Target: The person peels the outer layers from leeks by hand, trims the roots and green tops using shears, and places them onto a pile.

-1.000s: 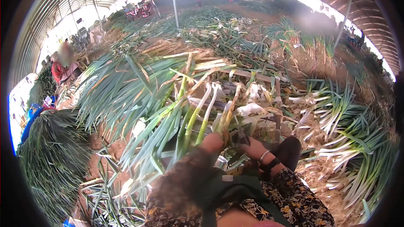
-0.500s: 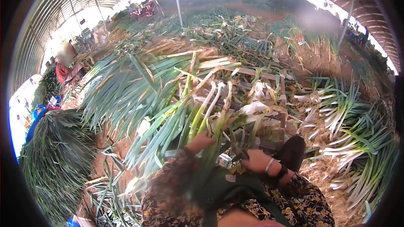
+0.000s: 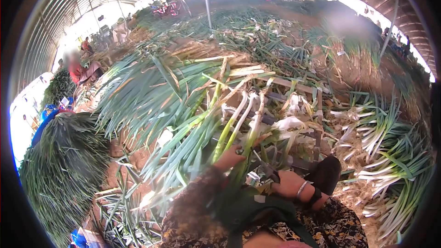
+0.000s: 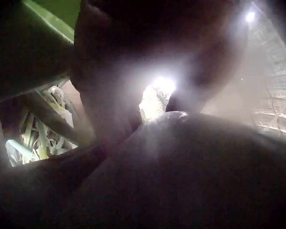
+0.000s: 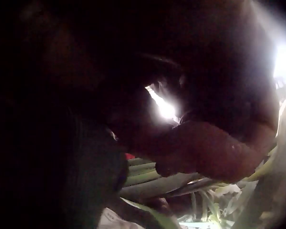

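In the head view my left hand (image 3: 228,158) grips a leek (image 3: 251,134), its pale, brownish end pointing up and away. The green leaves of that leek hang down over the dark green apron (image 3: 257,207). Close on the right, my right hand (image 3: 288,184) holds a dark tool (image 3: 270,171) with a narrow blade-like end beside the leek's stalk. Two more white-stemmed leeks (image 3: 243,112) lie just beyond the left hand. Both wrist views are very dark; green leaves (image 5: 152,183) show below the right hand's fingers.
A large heap of leeks (image 3: 151,92) spreads ahead and left, beside a wooden frame (image 3: 298,87) and peeled scraps. Trimmed leeks (image 3: 390,151) lie in a row at right. A dense green bundle (image 3: 64,174) stands at left. Another person (image 3: 80,71) sits at far left.
The leek in the left hand has shifted, its green leaves now lying toward the lap. The right hand, with its tool, has drawn slightly back. The whole view has swung left.
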Demonstrator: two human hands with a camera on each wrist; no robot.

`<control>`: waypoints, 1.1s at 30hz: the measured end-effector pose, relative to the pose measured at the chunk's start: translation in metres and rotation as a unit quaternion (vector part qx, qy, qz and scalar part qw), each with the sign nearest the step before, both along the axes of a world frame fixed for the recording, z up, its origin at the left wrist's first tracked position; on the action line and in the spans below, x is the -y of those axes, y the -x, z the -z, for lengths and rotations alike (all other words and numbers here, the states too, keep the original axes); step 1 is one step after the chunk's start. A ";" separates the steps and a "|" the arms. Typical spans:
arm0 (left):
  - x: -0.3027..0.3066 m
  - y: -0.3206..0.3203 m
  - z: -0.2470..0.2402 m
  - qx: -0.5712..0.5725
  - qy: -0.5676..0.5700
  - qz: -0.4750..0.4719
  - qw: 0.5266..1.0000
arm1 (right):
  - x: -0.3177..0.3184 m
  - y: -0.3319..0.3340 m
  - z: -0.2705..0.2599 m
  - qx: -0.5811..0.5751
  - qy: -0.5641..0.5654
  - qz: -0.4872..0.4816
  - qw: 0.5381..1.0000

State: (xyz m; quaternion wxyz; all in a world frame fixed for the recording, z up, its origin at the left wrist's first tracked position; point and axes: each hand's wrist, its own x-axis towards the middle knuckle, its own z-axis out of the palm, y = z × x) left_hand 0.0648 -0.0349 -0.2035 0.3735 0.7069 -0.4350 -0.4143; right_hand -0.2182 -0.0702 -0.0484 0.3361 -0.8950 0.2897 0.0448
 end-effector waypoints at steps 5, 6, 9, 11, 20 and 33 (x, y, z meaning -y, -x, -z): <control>-0.001 0.003 -0.012 0.028 -0.030 0.051 0.998 | 0.059 -0.032 0.065 -0.028 0.059 0.060 0.996; 0.001 0.001 -0.008 0.020 -0.017 0.059 0.998 | 0.074 -0.045 0.069 -0.031 0.056 0.074 0.995; 0.002 -0.002 -0.002 0.004 -0.017 0.080 0.997 | 0.115 -0.071 0.089 -0.043 0.083 0.151 0.984; -0.006 -0.003 -0.036 0.009 -0.064 0.089 0.994 | 0.111 -0.067 0.086 -0.009 0.080 0.180 0.980; -0.054 -0.019 -0.079 0.010 -0.207 0.182 0.961 | 0.004 0.002 0.015 0.009 -0.044 -0.021 0.999; -0.083 0.012 -0.075 -0.004 -0.169 0.152 0.974 | 0.064 -0.060 0.109 0.027 0.088 0.120 0.989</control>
